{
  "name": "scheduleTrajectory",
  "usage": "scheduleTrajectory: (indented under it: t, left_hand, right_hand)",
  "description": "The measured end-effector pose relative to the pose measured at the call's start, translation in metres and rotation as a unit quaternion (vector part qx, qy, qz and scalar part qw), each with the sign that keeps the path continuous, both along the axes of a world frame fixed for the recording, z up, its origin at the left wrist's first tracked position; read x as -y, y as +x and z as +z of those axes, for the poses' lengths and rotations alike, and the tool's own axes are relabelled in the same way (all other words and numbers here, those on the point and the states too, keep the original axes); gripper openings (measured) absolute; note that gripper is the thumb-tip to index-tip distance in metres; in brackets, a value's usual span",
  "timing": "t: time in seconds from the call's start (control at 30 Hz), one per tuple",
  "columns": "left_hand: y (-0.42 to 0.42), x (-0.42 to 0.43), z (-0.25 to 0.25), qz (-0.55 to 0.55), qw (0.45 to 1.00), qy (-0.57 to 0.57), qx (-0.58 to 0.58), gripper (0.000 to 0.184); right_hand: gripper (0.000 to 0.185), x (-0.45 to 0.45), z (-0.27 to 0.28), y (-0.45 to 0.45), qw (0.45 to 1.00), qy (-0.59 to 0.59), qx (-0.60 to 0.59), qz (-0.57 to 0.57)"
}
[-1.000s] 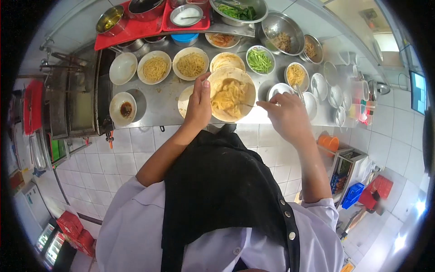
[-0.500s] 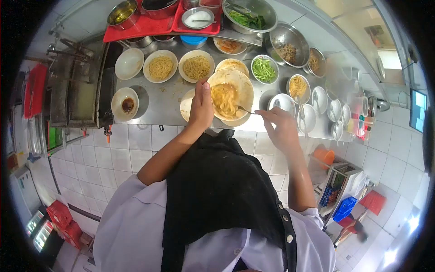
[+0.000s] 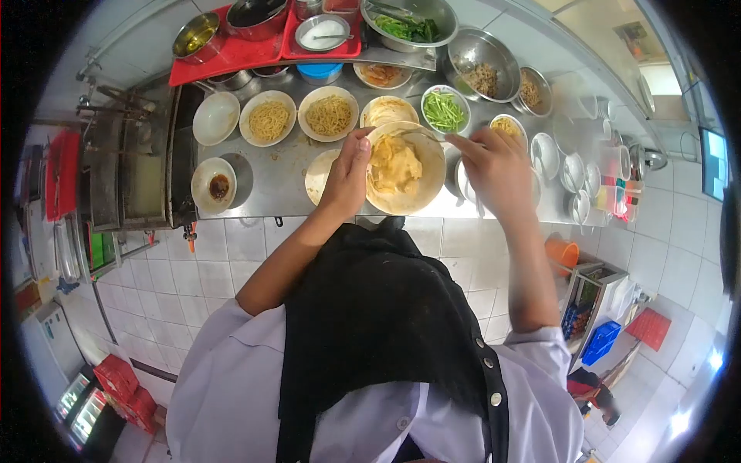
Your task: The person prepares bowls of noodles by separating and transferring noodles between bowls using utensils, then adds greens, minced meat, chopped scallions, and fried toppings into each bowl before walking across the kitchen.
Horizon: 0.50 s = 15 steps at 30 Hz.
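My left hand [image 3: 347, 176] grips the left edge of the mixing bowl [image 3: 434, 174] near the middle of the frame, thumb along the rim, other fingers mostly hidden; my right hand [image 3: 500, 174] pinches the fork [image 3: 426, 132] between thumb and forefinger, the other fingers curled in. The fork reaches in over the bowl's upper rim; its tines are hard for me to make out against the creamy yellow food [image 3: 395, 166] inside. I have the bowl above the front of the steel worktop [image 3: 270, 179], with a sauce-smeared bowl [image 3: 386, 110] just beyond it; to the upper left sit two noodle bowls [image 3: 268, 120] and a white bowl [image 3: 216, 118], with a dark sauce bowl [image 3: 213, 186] below them. A bowl of cut greens [image 3: 444, 109] is right of upper centre; a large metal bowl [image 3: 484, 64] lies beyond it; a red tray [image 3: 222, 68] spans the upper left; a person [image 3: 593, 388] shows at lower right.
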<state>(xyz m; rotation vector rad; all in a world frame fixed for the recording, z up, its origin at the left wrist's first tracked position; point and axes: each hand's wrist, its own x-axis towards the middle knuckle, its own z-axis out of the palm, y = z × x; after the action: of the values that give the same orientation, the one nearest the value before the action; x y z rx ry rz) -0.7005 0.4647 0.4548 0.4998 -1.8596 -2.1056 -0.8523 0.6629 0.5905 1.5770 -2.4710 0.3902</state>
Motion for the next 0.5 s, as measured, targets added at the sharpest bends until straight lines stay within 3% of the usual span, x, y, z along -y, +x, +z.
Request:
scheduleTrajectory:
  t: [0.1, 0.2, 0.3, 0.4, 0.5]
  left_hand:
    - [-0.003, 0.000, -0.002, -0.017, 1.000, -0.002, 0.024, 0.047]
    - [-0.003, 0.007, -0.013, -0.009, 0.999, 0.033, 0.040, 0.047]
    - [-0.001, 0.009, -0.015, 0.025, 0.993, 0.116, 0.006, 0.047]
    - [0.001, 0.010, -0.005, 0.038, 0.999, 0.027, 0.003, 0.047]
    - [0.002, 0.005, 0.008, 0.043, 0.999, 0.008, -0.002, 0.047]
  right_hand:
    - [0.025, -0.002, -0.018, -0.009, 0.990, 0.058, 0.112, 0.059]
    - [0.023, -0.018, -0.009, -0.016, 0.985, 0.049, 0.141, 0.090]
    - [0.022, -0.028, 0.008, -0.005, 0.987, 0.077, 0.104, 0.093]
    - [0.021, -0.025, 0.008, 0.002, 0.993, 0.067, 0.070, 0.071]
    - [0.021, -0.009, 0.013, 0.000, 1.000, 0.022, 0.006, -0.003]
